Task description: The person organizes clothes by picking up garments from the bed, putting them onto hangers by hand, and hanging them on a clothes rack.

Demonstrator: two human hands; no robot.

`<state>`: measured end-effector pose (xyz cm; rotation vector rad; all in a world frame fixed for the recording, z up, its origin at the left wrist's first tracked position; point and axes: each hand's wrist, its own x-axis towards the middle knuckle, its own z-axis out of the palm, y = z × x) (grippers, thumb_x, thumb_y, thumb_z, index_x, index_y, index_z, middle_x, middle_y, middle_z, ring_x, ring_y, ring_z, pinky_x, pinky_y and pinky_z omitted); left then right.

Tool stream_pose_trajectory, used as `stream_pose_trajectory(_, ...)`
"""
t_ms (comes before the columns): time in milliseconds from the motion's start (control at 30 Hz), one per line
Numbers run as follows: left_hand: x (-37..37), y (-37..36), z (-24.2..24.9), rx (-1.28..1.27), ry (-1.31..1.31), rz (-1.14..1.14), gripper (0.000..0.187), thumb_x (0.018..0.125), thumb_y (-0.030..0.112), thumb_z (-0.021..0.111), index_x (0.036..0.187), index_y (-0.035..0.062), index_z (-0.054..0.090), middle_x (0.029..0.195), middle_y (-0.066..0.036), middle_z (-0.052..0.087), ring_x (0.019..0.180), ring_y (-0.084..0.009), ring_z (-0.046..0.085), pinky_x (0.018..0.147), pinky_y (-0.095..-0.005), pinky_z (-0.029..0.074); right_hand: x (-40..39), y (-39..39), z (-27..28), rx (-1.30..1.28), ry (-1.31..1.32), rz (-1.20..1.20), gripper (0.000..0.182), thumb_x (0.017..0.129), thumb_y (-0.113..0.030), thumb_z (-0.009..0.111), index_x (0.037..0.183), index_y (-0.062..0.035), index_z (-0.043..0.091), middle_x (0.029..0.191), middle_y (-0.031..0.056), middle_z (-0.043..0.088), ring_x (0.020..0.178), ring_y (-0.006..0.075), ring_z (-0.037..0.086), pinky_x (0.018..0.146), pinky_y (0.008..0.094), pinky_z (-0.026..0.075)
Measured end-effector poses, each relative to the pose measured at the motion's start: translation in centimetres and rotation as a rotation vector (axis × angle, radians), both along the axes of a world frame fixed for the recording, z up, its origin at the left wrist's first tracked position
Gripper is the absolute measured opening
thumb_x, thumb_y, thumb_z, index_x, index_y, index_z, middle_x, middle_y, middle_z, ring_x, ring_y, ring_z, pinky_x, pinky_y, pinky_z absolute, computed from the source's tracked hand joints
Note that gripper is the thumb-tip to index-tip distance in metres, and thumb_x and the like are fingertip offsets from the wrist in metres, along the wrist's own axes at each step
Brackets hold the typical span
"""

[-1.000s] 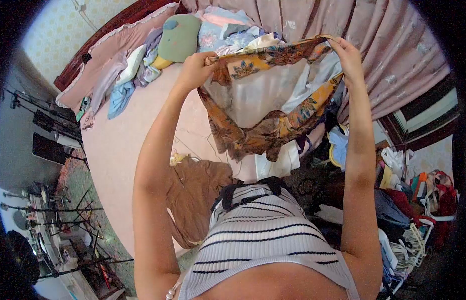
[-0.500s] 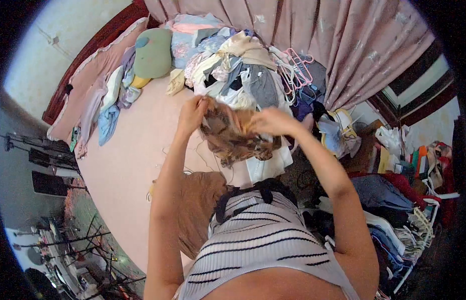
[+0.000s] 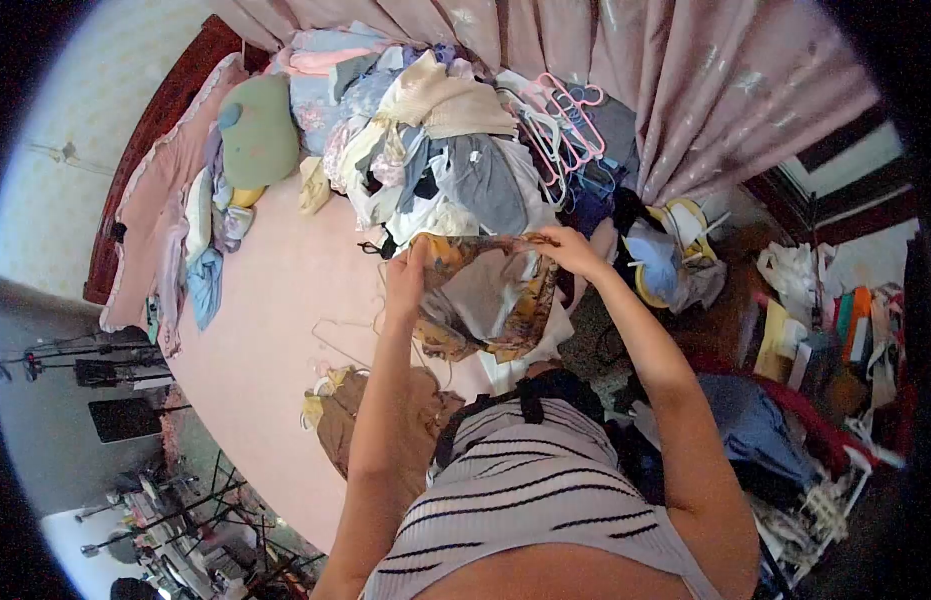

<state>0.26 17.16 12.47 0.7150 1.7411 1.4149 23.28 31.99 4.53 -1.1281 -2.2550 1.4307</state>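
A brown patterned garment [image 3: 537, 308] hangs stretched between my two hands, with its upper edge drawn out and a pale area showing in the middle. My left hand [image 3: 409, 275] is closed on the left end of that edge. My right hand [image 3: 573, 252] pinches the right end. Just beyond it lies a big heap of clothes [image 3: 485, 180], white, grey and cream. A plain brown garment [image 3: 345, 420] with a yellowish part rests on the bed beside my left forearm. Near it is a thin wire hanger [image 3: 350, 328].
The pink bed [image 3: 255, 340] spreads to the left, with a green cushion [image 3: 260, 130] at its head. Pink and white hangers [image 3: 565, 125] lie right of the heap, below the curtain [image 3: 755, 90]. More clothes and hangers [image 3: 815, 510] crowd the lower right.
The bunched patterned garment is now spread wider and its edge pulled straight. My right hand has shifted slightly right and taken the corner. The view has moved a little.
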Motion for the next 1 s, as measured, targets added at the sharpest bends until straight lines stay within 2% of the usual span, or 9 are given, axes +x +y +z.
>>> stream_pose_trajectory(167,2.3,3.4,-3.7,-0.18,-0.02,0.025,0.045,0.086,0.042,0.049,0.075,0.0,0.06,0.065,0.001,0.053,0.057,-0.006,0.044,0.053,-0.0225,0.036,2.3,7.0,-7.9,-0.294,-0.014,-0.152,0.031,0.078,-0.016,0.058,0.106,-0.0033,0.056,0.089,0.01,0.061,0.081,0.0181,0.059,0.073,0.031,0.046)
stream_pose_trajectory(233,2.8,3.6,-4.2,-0.297,0.001,0.01,0.049,0.085,0.044,0.048,0.078,-0.0025,0.06,0.066,-0.001,0.054,0.061,-0.0085,0.046,0.057,-0.025,0.038,2.3,9.7,-11.3,0.067,-0.153,-0.232,0.032,0.077,-0.016,0.058,0.106,-0.0035,0.056,0.092,0.0116,0.061,0.082,0.0213,0.06,0.071,0.0314,0.047)
stream_pose_trajectory(400,2.9,4.0,-4.4,-0.438,0.121,-0.036,0.046,0.087,0.038,0.048,0.089,-0.006,0.06,0.072,-0.005,0.058,0.07,-0.0118,0.051,0.064,-0.0276,0.041,0.6,15.0,-13.9,0.036,-0.297,-0.338,0.03,0.073,-0.02,0.063,0.097,-0.0039,0.056,0.094,0.0157,0.059,0.09,0.0334,0.057,0.075,0.0396,0.046)
stream_pose_trajectory(467,2.5,3.8,-4.5,-0.441,0.124,0.0,0.045,0.087,0.038,0.048,0.088,-0.0051,0.062,0.074,-0.005,0.059,0.072,-0.0111,0.052,0.066,-0.0263,0.042,-0.7,15.8,-14.3,0.2,-0.401,-0.474,0.033,0.072,-0.024,0.065,0.097,-0.0049,0.054,0.094,0.016,0.058,0.091,0.0365,0.056,0.075,0.045,0.045)
stream_pose_trajectory(567,2.1,3.8,-4.2,-0.433,0.045,0.032,0.044,0.088,0.037,0.048,0.089,-0.0046,0.062,0.074,-0.004,0.059,0.072,-0.0104,0.052,0.066,-0.0261,0.042,-1.8,17.2,-15.9,0.103,-0.489,-0.49,0.041,0.071,-0.026,0.067,0.103,-0.0065,0.052,0.104,0.0152,0.055,0.095,0.0363,0.054,0.077,0.0451,0.045)
stream_pose_trajectory(700,1.5,4.0,-4.9,-0.476,0.044,0.033,0.043,0.089,0.035,0.047,0.089,-0.005,0.062,0.076,-0.005,0.061,0.072,-0.0097,0.052,0.068,-0.0245,0.042,-2.4,18.0,-16.6,0.043,-0.528,-0.54,0.038,0.069,-0.026,0.067,0.098,-0.006,0.053,0.098,0.0173,0.057,0.095,0.0355,0.055,0.076,0.0453,0.045)
stream_pose_trajectory(867,1.7,5.3,-5.1,-0.434,0.037,0.034,0.043,0.089,0.034,0.047,0.09,-0.006,0.061,0.077,-0.005,0.06,0.072,-0.0096,0.052,0.067,-0.0247,0.042,-1.3,17.8,-16.6,0.095,-0.146,-0.471,0.03,0.071,-0.022,0.063,0.089,-0.003,0.048,0.082,0.0144,0.058,0.07,0.0322,0.057,0.063,0.0401,0.044)
stream_pose_trajectory(967,1.9,6.5,-5.0,-0.436,-0.01,0.032,0.04,0.089,0.034,0.048,0.09,-0.0046,0.061,0.077,-0.002,0.06,0.071,-0.0078,0.051,0.065,-0.0234,0.041,-0.9,18.6,-18.0,-0.15,0.139,-0.579,0.031,0.075,-0.02,0.058,0.099,-0.0042,0.047,0.083,0.0189,0.058,0.077,0.0369,0.057,0.066,0.0447,0.043)
stream_pose_trajectory(1000,2.1,6.8,-4.9,-0.442,-0.018,0.022,0.038,0.09,0.033,0.048,0.089,-0.0029,0.061,0.077,0.0,0.059,0.069,-0.006,0.051,0.063,-0.0218,0.041,-0.7,19.0,-17.6,0.055,0.171,-0.555,0.027,0.078,-0.019,0.057,0.099,-0.005,0.045,0.08,0.0198,0.058,0.077,0.039,0.057,0.066,0.0454,0.043)
